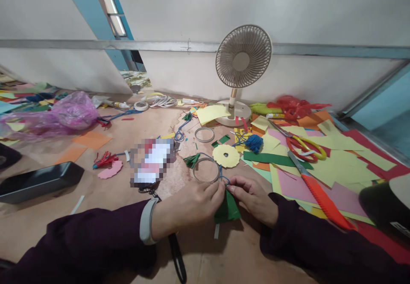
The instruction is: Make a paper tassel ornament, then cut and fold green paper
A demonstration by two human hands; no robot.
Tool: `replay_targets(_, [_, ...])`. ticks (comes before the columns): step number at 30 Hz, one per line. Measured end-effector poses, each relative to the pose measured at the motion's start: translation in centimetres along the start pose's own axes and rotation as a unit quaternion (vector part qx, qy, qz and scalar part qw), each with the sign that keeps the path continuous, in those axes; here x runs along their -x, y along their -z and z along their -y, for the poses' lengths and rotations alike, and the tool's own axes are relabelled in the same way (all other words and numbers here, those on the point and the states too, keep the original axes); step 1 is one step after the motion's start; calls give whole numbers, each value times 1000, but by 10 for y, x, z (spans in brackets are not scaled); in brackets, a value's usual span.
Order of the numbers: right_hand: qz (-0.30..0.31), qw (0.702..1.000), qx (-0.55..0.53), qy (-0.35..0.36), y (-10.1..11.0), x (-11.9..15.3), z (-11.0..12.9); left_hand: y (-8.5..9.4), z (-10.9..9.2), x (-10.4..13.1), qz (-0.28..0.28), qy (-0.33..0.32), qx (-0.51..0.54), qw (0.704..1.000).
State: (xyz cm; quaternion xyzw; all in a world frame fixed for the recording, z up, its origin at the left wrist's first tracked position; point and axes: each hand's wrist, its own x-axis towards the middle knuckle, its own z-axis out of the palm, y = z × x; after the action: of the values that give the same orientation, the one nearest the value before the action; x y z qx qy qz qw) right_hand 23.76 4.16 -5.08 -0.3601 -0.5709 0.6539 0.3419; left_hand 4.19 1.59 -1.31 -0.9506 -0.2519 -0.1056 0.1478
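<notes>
So the green piece [228, 210] hangs just above or on the surface [237, 256], can't tell which, with the left hand [192, 205] and right hand [258, 200] pinched close together at its top edge by the blue cord [224, 179]. I'd keep both pinches snug there so nothing slips. Fingertips hide where cord meets green, tbh.

A dark green piece [228, 208] is held pinched at its gathered top, its wider lower part spread towards the near side of the tabletop [205, 254]. A thin blue cord [225, 178] is looped at that pinched end, partly hidden.
</notes>
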Motion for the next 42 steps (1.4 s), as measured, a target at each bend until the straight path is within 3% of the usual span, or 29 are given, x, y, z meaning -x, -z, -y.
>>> replay_targets(5, [10, 999, -3, -36, 2, 1, 5, 1, -8, 1, -17, -42, -76, 996])
replay_targets(12, [-1, 1000, 4, -25, 0, 0, 5, 1, -12, 0, -15, -59, -99, 993])
replay_targets(15, [0, 1000, 0, -31, 0, 0, 3, 0, -9, -1, -8, -37, -51, 998])
replay_targets(18, [-5, 999, -16, -43, 2, 0, 1, 2, -2, -4, 24, 50, 83, 995])
replay_targets(22, [-5, 999, -21, -28, 3, 0, -1, 6, 8, -10, 27, 212, 283, 935])
replay_targets(25, [0, 1000, 0, 2, 3, -1, 1, 5, 13, -11, 17, 266, 396, 879])
replay_targets(29, [3, 998, 58, 35, 3, 0, 3, 1, 17, -10, 32, 293, 460, 838])
replay_targets(37, [27, 996, 79, 36, 0, 1, 0, 6, 21, -12, 21, 326, 492, 807])
replay_targets(39, [23, 995, 87, 39, 0, 1, 2, 5, 23, -13, 29, 335, 535, 775])
replay_targets(42, [13, 995, 87, 41, 1, 1, 4, 1, 27, -13, 47, 351, 617, 702])
